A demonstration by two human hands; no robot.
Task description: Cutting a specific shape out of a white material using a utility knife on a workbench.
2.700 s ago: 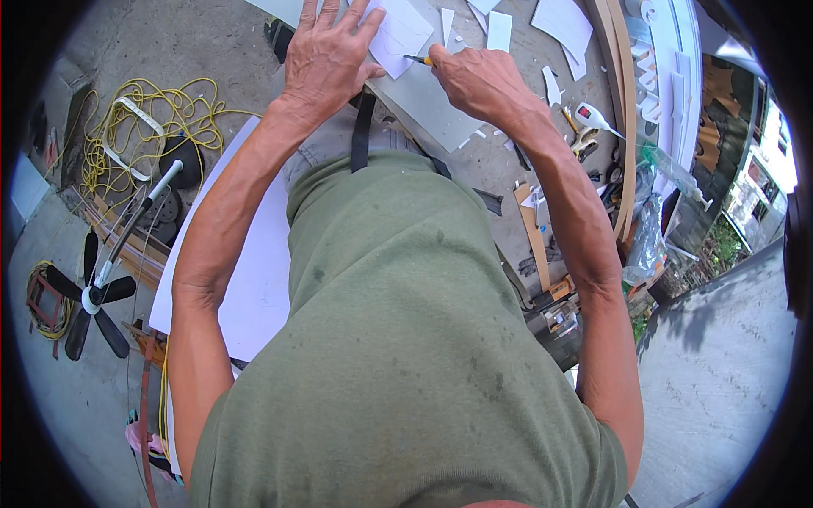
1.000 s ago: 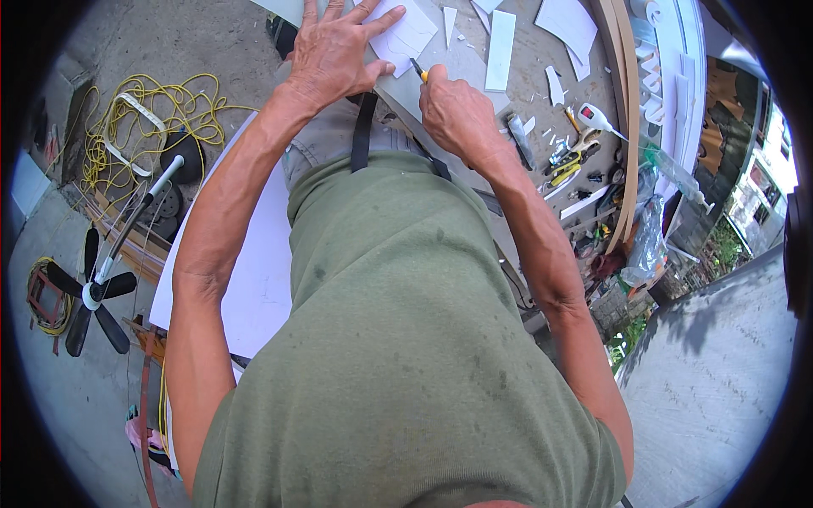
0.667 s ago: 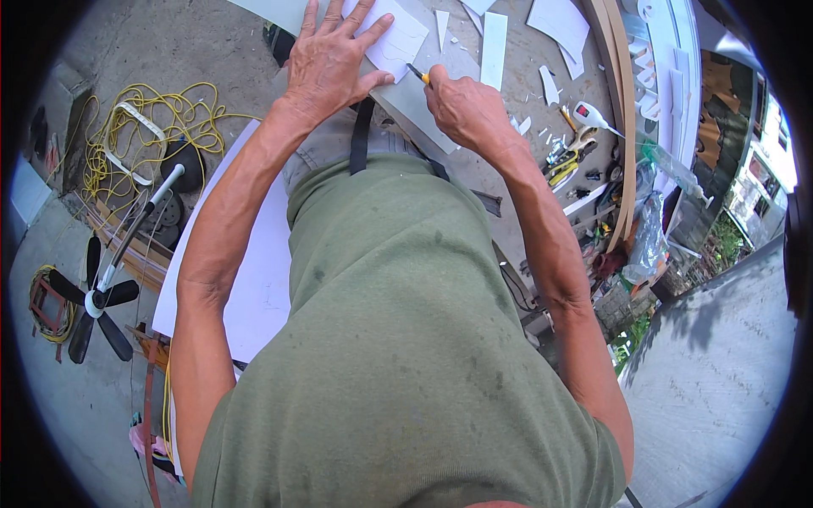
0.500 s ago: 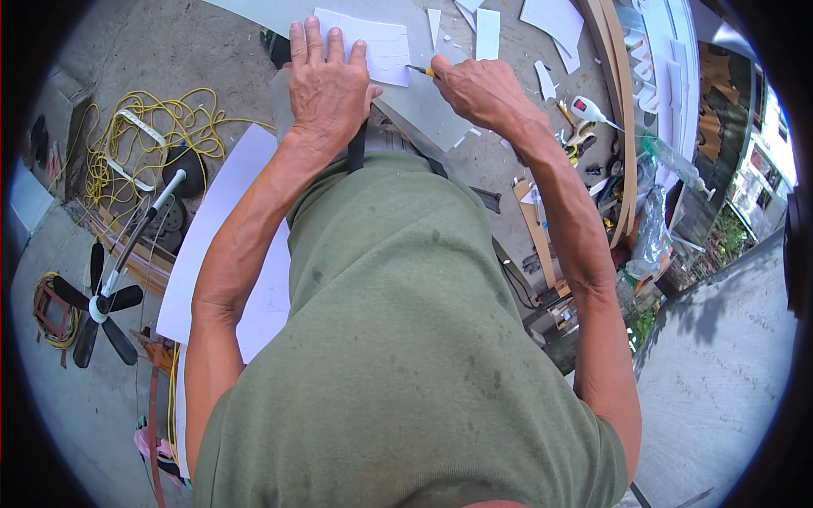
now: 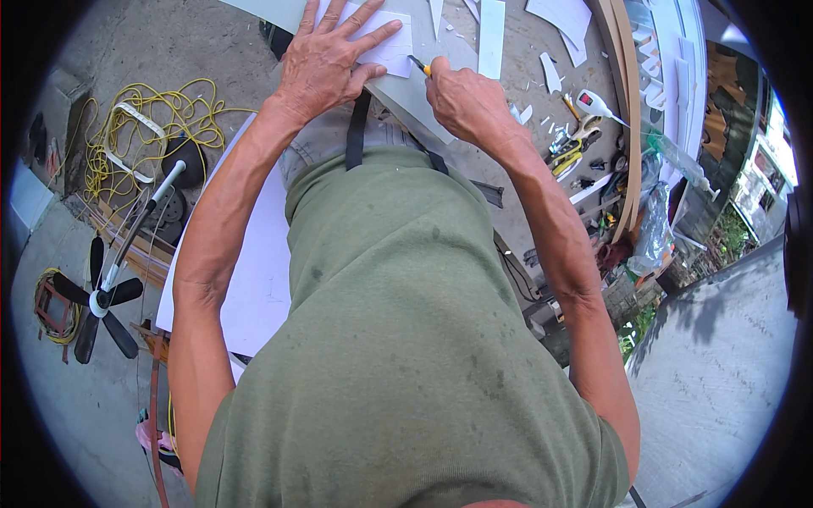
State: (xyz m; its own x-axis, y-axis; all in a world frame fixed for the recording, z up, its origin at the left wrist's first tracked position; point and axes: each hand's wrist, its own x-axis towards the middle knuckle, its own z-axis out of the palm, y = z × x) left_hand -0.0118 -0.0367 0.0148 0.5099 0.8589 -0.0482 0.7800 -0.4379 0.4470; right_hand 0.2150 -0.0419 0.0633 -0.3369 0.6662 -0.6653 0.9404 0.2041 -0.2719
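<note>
My left hand point(image 5: 326, 63) lies flat with fingers spread on a white sheet point(image 5: 395, 52) marked with thin lines. Its fingers point up and to the right. Beneath the sheet is a grey board point(image 5: 415, 103). My right hand point(image 5: 467, 103) is closed around a utility knife point(image 5: 428, 71) with a yellow and dark handle. The blade tip is at the right edge of the sheet; whether it touches is too small to tell. White offcuts, one a long strip point(image 5: 491, 38), lie to the right of the knife.
To the right are a white handheld tool point(image 5: 591, 102), scissors point(image 5: 586, 127), yellow-handled pliers point(image 5: 566, 162) and a curved brown strip point(image 5: 628, 110). A tangled yellow cord point(image 5: 127, 93) and a black-bladed fan point(image 5: 99, 302) stand at left. A large white sheet point(image 5: 254, 279) lies beside my left forearm.
My left hand has shifted up and turned, its fingers now slanting right across the sheet. My right hand has moved slightly left and down, and the knife is tilted more steeply.
</note>
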